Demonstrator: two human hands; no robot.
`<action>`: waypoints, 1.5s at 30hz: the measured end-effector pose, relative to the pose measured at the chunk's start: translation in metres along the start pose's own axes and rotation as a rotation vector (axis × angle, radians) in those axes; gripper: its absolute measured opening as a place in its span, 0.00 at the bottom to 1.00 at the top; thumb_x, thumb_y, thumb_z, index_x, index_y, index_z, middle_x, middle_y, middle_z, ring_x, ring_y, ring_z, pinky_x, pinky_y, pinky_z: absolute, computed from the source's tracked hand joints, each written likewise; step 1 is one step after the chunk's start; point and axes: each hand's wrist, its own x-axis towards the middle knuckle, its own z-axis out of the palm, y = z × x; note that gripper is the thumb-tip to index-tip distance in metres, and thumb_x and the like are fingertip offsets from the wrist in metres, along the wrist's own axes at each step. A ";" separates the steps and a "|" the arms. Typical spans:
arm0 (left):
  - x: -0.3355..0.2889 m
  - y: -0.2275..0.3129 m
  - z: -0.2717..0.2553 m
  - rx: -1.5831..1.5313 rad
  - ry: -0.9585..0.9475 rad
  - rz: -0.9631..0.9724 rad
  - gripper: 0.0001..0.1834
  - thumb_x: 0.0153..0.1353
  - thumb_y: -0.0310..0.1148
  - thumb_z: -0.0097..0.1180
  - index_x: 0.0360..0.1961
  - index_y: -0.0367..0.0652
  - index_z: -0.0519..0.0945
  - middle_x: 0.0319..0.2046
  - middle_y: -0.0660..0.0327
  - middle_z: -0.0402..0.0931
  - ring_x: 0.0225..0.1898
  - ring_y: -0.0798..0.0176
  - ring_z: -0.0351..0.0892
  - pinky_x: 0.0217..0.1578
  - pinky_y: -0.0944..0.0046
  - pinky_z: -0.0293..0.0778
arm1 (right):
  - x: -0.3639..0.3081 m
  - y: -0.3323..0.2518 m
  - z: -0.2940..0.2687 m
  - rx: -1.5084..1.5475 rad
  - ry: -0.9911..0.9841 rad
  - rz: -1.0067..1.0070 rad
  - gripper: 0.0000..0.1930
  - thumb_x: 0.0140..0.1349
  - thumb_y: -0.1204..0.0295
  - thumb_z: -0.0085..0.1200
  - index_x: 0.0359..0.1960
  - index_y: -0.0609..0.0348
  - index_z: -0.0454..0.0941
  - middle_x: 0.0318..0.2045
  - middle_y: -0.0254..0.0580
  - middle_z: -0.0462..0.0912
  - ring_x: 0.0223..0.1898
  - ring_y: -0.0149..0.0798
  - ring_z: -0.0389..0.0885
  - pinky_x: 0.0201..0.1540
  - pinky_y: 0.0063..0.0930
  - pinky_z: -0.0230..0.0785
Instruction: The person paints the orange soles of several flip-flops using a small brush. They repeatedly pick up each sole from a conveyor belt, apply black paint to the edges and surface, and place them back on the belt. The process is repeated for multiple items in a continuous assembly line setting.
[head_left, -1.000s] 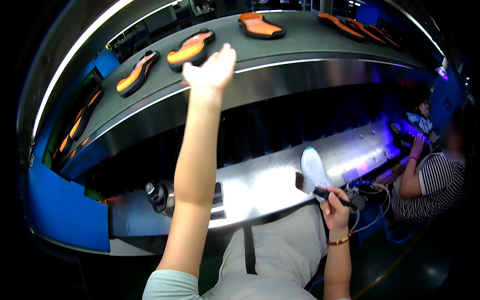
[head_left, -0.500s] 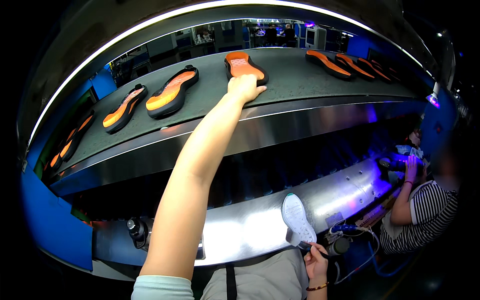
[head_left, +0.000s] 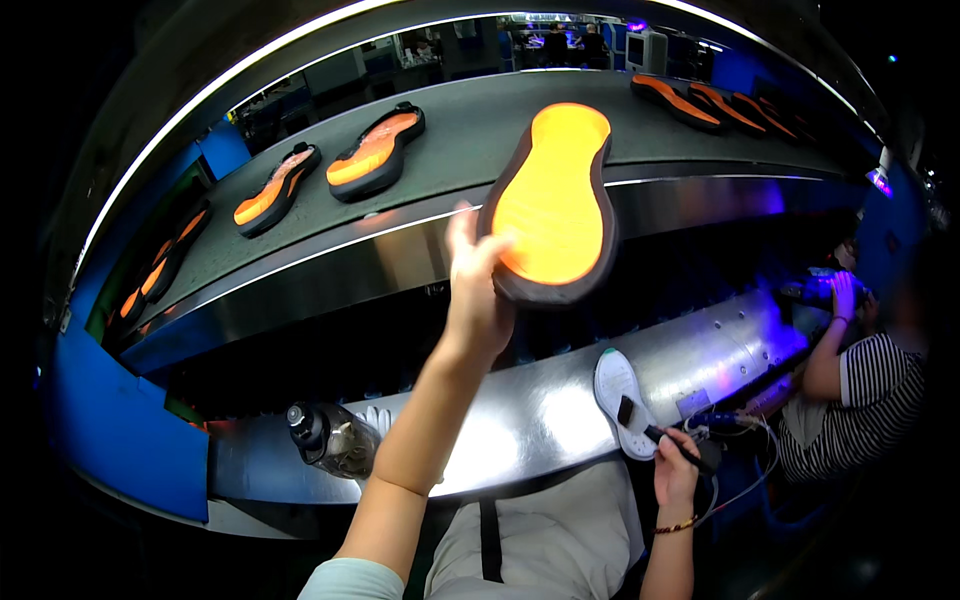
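Observation:
My left hand (head_left: 480,285) grips the edge of a shoe sole (head_left: 556,200) with a bright orange face and a black rim. It is held up in front of the green conveyor belt (head_left: 470,130), wide orange face towards me. My right hand (head_left: 677,468) is closed round the black handle of a brush (head_left: 626,410). The brush head is over a white shoe sole (head_left: 615,376), which lies on the metal ledge (head_left: 520,410). Whether the bristles touch it I cannot tell.
More orange and black soles (head_left: 376,150) lie along the belt on both sides. A dark bottle (head_left: 335,440) and a pale glove-like thing (head_left: 378,419) are on the ledge at left. At right sits a person in a striped shirt (head_left: 880,405), near cables (head_left: 765,440).
My left hand has lifted the orange sole off the belt and brought it nearer. The brush in my right hand has moved from the white sole's near edge to over its middle.

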 end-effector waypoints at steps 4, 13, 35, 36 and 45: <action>-0.012 0.013 -0.067 0.142 -0.418 -0.312 0.25 0.41 0.19 0.49 0.45 0.29 0.62 0.41 0.49 0.69 0.39 0.56 0.73 0.42 0.63 0.70 | 0.000 -0.015 0.010 -0.010 -0.061 -0.079 0.09 0.47 0.81 0.50 0.32 0.63 0.72 0.32 0.42 0.75 0.35 0.34 0.73 0.39 0.22 0.64; -0.104 -0.048 -0.190 -0.473 -0.622 -0.879 0.45 0.40 0.58 0.51 0.57 0.46 0.54 0.55 0.44 0.51 0.54 0.41 0.54 0.49 0.38 0.52 | -0.021 -0.029 0.025 0.102 -0.255 -0.077 0.08 0.47 0.83 0.47 0.31 0.65 0.72 0.33 0.45 0.75 0.42 0.40 0.72 0.47 0.29 0.63; -0.125 -0.078 -0.199 -0.080 -0.136 -0.624 0.41 0.50 0.66 0.19 0.53 0.45 0.59 0.48 0.59 0.64 0.48 0.63 0.66 0.47 0.64 0.64 | -0.006 0.009 0.144 -0.631 -0.552 -0.202 0.06 0.45 0.79 0.53 0.27 0.66 0.75 0.24 0.41 0.78 0.27 0.30 0.77 0.31 0.19 0.69; -0.124 -0.078 -0.189 -0.060 -0.041 -0.588 0.40 0.50 0.67 0.20 0.52 0.46 0.60 0.48 0.60 0.64 0.48 0.62 0.65 0.48 0.63 0.63 | -0.014 0.013 0.146 -0.772 -0.599 -0.457 0.06 0.43 0.78 0.53 0.26 0.64 0.75 0.24 0.42 0.78 0.26 0.33 0.77 0.30 0.22 0.67; -0.094 -0.037 -0.218 -0.051 -0.177 -0.415 0.39 0.52 0.65 0.20 0.53 0.46 0.59 0.50 0.60 0.63 0.49 0.62 0.64 0.49 0.62 0.62 | -0.058 -0.006 0.099 -0.940 -1.106 -0.253 0.06 0.38 0.75 0.56 0.22 0.59 0.77 0.23 0.38 0.79 0.26 0.33 0.76 0.32 0.24 0.63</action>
